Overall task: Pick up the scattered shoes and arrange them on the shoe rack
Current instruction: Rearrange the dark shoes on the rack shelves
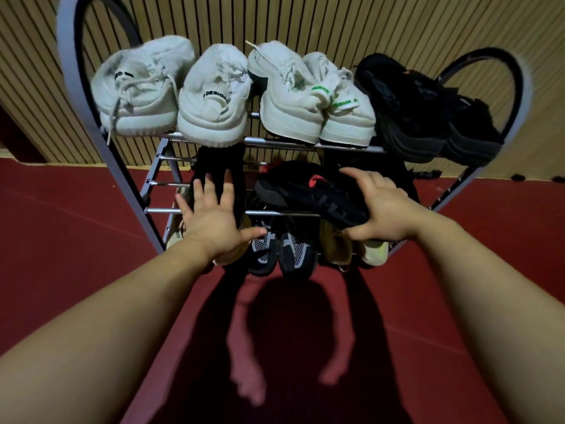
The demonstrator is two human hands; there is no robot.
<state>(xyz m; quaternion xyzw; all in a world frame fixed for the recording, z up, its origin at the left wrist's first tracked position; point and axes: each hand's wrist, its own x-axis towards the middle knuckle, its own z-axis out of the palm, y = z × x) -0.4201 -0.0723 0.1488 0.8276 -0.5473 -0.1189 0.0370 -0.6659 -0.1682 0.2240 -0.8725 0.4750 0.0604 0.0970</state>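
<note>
A grey metal shoe rack [275, 143] with arched ends stands in front of me. Its top shelf holds white sneakers [214, 96], a second white pair with green labels [318, 99] and black shoes [428, 117] at the right. My right hand [382, 206] grips the heel of a black sandal with a red patch [312, 191], held at the middle shelf. My left hand [214, 215] lies flat with fingers spread against a black shoe [220, 166] on that shelf's left side. The lowest shelf holds grey-and-black mesh sneakers [284, 249] and yellowish shoes [354, 249].
A ribbed wooden wall [305, 19] rises right behind the rack. The floor [76, 240] is dark red, and the shadow of my head and arms falls on it below the rack. Small dark objects [519, 178] lie on the floor at the far right.
</note>
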